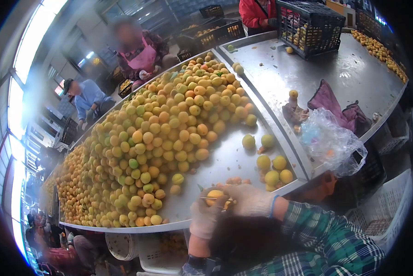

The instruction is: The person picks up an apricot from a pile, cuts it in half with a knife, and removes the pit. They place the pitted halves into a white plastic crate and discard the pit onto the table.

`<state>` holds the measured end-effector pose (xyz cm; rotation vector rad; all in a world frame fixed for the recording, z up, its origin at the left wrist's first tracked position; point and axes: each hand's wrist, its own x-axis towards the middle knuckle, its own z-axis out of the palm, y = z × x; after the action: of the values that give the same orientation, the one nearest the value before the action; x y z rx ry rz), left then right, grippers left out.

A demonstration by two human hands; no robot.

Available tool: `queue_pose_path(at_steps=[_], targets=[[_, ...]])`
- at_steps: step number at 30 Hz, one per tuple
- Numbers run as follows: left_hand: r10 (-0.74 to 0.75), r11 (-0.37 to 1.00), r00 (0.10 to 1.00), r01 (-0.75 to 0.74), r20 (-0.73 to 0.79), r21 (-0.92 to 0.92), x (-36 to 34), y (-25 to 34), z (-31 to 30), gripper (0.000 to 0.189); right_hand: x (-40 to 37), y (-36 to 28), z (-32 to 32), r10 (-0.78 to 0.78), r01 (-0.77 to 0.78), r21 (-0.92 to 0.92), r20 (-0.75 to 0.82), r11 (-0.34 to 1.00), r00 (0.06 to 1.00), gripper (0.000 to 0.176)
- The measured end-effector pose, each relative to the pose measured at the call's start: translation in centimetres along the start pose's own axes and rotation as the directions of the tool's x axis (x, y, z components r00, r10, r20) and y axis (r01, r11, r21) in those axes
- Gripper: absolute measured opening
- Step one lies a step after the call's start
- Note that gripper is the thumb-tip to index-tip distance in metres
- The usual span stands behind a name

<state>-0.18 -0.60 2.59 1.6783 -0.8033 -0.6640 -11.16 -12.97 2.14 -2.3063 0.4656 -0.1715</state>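
Observation:
My left hand (205, 218), in a pale glove, closes around an orange-yellow apricot (213, 197) at the table's near edge. A thin metal tool (208, 198) crosses the front of this fruit. My right hand (252, 200), also gloved, is closed close beside it, seemingly on the tool; its fingertips are partly hidden. Small orange pieces (234, 180) lie on the metal just beyond my hands. A large heap of apricots (169, 119) covers the table to the left. Several yellow-green apricots (271, 177) sit apart by the right corner.
A raised metal divider (266, 108) splits the tabletop. Beyond it are a black crate (310, 30), a purple cloth (328, 102) and a clear plastic bag (328, 140). A white basket (383, 207) stands at right. Co-workers (139, 50) are across the table and at left.

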Motion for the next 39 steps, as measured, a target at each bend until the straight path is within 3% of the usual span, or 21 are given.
queue_pose_path(at_steps=[2,4,6,10,12,14,16,17,19,20,22,25,28,29,30,32,33,36,37,39], targets=[[0.031,0.996,0.996,-0.024,-0.087,0.082,0.3,-0.8,-0.8,0.047,-0.2,1.0,-1.2,-0.041,0.03,0.09,0.12,0.996,0.992,0.041],[0.067,0.991,0.99,-0.051,-0.126,0.122,0.4,-0.6,-0.9,0.046,-0.6,2.0,-2.1,-0.031,0.016,0.117,0.129,0.993,0.991,0.04],[0.033,0.983,0.982,0.002,-0.184,0.184,0.5,-0.4,-0.7,0.046,-0.8,2.5,-3.5,-0.027,-0.019,0.197,0.23,0.98,0.973,0.04],[0.019,0.994,0.971,0.009,-0.239,0.113,0.9,0.6,-0.3,0.038,-1.5,2.1,-6.6,0.064,-0.114,0.147,0.308,0.983,0.949,0.039],[0.049,0.962,0.946,0.041,-0.319,0.272,1.4,-0.6,-1.0,0.038,-1.5,2.5,-6.9,0.085,-0.149,0.169,0.335,0.974,0.938,0.041],[0.096,0.976,0.949,-0.032,-0.299,0.215,1.1,-0.7,-0.4,0.041,-1.1,3.2,-5.9,0.159,-0.223,0.392,0.191,0.893,0.969,0.047],[0.309,0.839,0.934,-0.177,-0.181,0.515,0.8,-0.7,0.8,0.037,-0.7,1.5,-5.5,0.203,-0.254,0.445,0.16,0.859,0.966,0.054],[0.432,0.694,0.9,-0.288,-0.062,0.66,0.9,-0.7,1.2,0.038,-0.5,1.5,-4.3,0.18,-0.213,0.483,0.113,0.849,0.977,0.054],[0.478,0.654,0.878,-0.368,0.016,0.661,0.7,-0.1,1.9,0.04,-0.3,1.6,-2.7,0.093,-0.106,0.494,0.052,0.863,0.994,0.048],[0.524,0.608,0.847,-0.447,0.091,0.656,0.6,0.1,2.0,0.043,-0.5,1.6,-2.4,0.094,-0.108,0.495,0.053,0.862,0.994,0.048],[0.483,0.654,0.874,-0.401,0.053,0.642,0.4,0.0,1.9,0.045,-0.9,0.4,-3.0,0.168,-0.309,0.772,0.26,0.555,0.951,0.041],[0.449,0.716,0.893,-0.385,0.039,0.582,0.3,0.4,1.8,0.048,-1.0,-0.5,-4.1,0.165,-0.344,0.772,0.304,0.534,0.938,0.032],[0.394,0.844,0.918,-0.344,-0.041,0.411,0.3,-0.2,1.4,0.052,-0.3,-0.3,-2.7,0.135,-0.221,0.833,0.177,0.507,0.975,0.03],[0.28,0.96,0.954,-0.282,-0.104,-0.001,0.4,-0.3,1.1,0.058,-1.0,0.0,-3.0,0.173,-0.302,0.901,0.258,0.312,0.951,0.03],[0.128,0.893,0.984,-0.169,-0.125,-0.417,0.1,-0.6,1.2,0.065,-1.4,-1.3,-3.8,0.241,-0.298,0.913,0.234,0.279,0.942,0.03],[-0.045,0.819,0.984,-0.062,-0.172,-0.57,0.3,0.6,2.1,0.071,-0.8,-1.2,-2.0,0.273,-0.303,0.952,0.279,0.049,0.921,0.033],[-0.066,0.818,0.979,-0.058,-0.194,-0.572,0.3,0.5,2.2,0.067,-0.8,-1.3,-1.5,0.278,-0.325,0.945,0.302,0.04,0.912,0.033],[-0.172,0.604,0.976,-0.001,-0.132,-0.797,1.3,-1.9,1.1,0.055,-0.1,-1.7,-1.1,0.343,-0.257,0.966,0.237,0.014,0.909,0.03],[-0.171,0.603,0.976,-0.005,-0.136,-0.798,1.3,-1.8,0.9,0.055,-0.3,-1.6,-1.2,0.333,-0.26,0.963,0.224,0.067,0.916,0.03],[-0.189,0.483,0.976,-0.005,-0.11,-0.876,1.4,-1.6,0.8,0.032,-0.4,-1.5,-1.3,0.325,-0.261,0.957,0.21,0.123,0.922,0.03]])
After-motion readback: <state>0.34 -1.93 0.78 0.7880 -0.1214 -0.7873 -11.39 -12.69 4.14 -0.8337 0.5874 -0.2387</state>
